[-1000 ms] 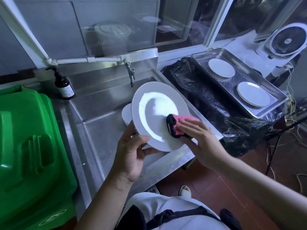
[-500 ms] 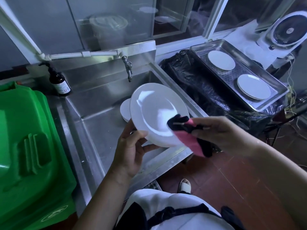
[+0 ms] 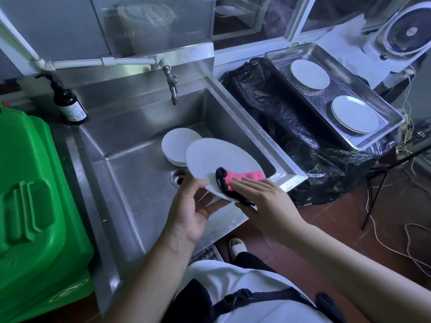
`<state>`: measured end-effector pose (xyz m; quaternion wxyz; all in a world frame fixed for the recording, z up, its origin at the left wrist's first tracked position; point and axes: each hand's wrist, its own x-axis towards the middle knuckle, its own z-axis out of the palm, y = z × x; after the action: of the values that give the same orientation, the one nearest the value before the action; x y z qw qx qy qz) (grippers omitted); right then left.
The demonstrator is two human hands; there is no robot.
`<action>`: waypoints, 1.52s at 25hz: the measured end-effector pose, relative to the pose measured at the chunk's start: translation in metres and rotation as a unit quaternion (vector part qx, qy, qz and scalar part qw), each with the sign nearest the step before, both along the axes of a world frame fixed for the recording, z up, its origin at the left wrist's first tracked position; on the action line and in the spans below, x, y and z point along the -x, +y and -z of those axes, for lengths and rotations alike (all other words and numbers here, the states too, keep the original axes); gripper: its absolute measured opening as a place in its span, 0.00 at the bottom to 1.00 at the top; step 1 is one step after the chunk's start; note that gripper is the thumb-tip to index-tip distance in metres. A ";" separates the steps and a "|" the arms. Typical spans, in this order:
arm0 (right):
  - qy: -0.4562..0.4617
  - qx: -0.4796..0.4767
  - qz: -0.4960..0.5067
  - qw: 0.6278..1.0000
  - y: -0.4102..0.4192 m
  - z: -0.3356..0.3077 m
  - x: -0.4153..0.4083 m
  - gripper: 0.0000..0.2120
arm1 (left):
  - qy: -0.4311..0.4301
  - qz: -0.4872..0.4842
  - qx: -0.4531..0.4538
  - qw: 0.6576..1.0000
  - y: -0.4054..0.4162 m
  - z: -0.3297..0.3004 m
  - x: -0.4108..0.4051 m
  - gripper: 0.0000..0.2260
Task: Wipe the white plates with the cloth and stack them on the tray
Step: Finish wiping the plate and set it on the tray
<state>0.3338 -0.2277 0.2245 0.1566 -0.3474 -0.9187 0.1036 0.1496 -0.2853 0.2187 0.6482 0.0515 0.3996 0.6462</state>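
A person stood at a steel sink (image 3: 130, 145), seen from above through a head camera. The left hand (image 3: 193, 210) gripped the near edge of a white plate (image 3: 219, 164), thumb on top and fingers curled beneath, holding it tilted over the sink basin. The right hand (image 3: 263, 201) lay flat with straight fingers, pressing a pink and black cloth (image 3: 235, 183) against the plate's near right part. Behind the held plate, a small stack of white plates (image 3: 177, 145) rested on the sink floor, just beyond the drain (image 3: 177, 178). A tap (image 3: 172, 86) hung over the far side of the basin, and a dark pump bottle (image 3: 67, 101) stood on the far left corner of the sink surround. To the right, a metal tray (image 3: 382, 108) sat on black plastic sheeting (image 3: 286, 127); it held one white plate at its far end (image 3: 309, 74) and a short stack of plates at its near end (image 3: 354, 114), the two well apart. A green plastic bin (image 3: 35, 206) filled the left side. A white fan (image 3: 405, 31) stood at the far right, with cables (image 3: 396, 243) trailing over the reddish floor.
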 end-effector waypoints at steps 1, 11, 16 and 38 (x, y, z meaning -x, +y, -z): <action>-0.006 -0.011 0.001 1.000 0.004 0.000 -0.002 0.27 | -0.005 0.001 0.017 1.000 0.002 0.002 -0.003 0.19; 0.018 -0.033 -0.058 0.998 0.045 0.023 0.013 0.12 | -0.016 -0.095 0.222 0.970 0.033 -0.018 -0.011 0.09; 0.097 0.146 -0.003 0.985 0.086 0.010 0.028 0.13 | 0.078 -0.073 0.205 0.973 0.062 -0.044 -0.004 0.15; 0.148 0.740 0.057 0.653 0.215 0.004 -0.047 0.08 | 0.225 0.003 -0.026 0.974 0.048 -0.058 -0.034 0.34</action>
<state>0.3811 -0.0127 0.2204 -0.0131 -0.3799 -0.4803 0.7904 0.1838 -0.2378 0.2771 0.5424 0.2132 0.5181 0.6260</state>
